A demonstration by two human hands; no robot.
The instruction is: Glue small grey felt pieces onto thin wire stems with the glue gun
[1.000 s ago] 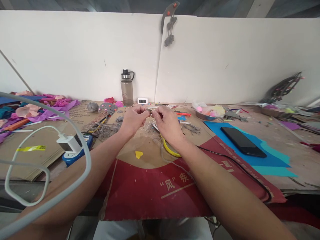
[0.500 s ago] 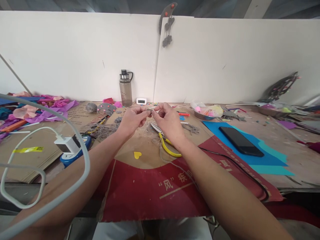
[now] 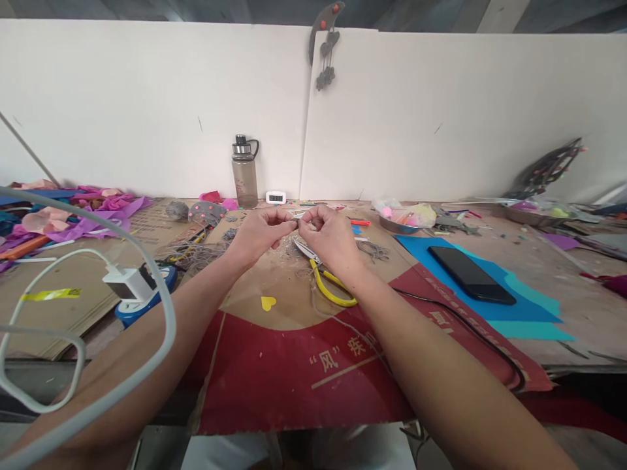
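My left hand (image 3: 262, 236) and my right hand (image 3: 329, 238) meet fingertip to fingertip above the cardboard sheet (image 3: 304, 372). Both are pinched closed on a small dark grey piece between them, mostly hidden by the fingers. Yellow-handled scissors (image 3: 323, 287) lie on the cardboard under my right wrist, blades toward the back. Thin grey yarn (image 3: 198, 256) is heaped beside my left wrist, and a grey strand (image 3: 347, 325) trails past my right forearm. A yellow paper heart (image 3: 268, 303) rests between the forearms.
Behind stand a bottle (image 3: 243, 175) and a small white timer (image 3: 275, 197). A phone (image 3: 471, 275) lies on blue sheets (image 3: 531, 313) at right. A white cable (image 3: 171, 313) loops across the left foreground; colourful scraps (image 3: 73, 212) pile at back left.
The fingertips have drawn slightly closer together, and less of the grey piece shows between them. The whole view has shifted a little.
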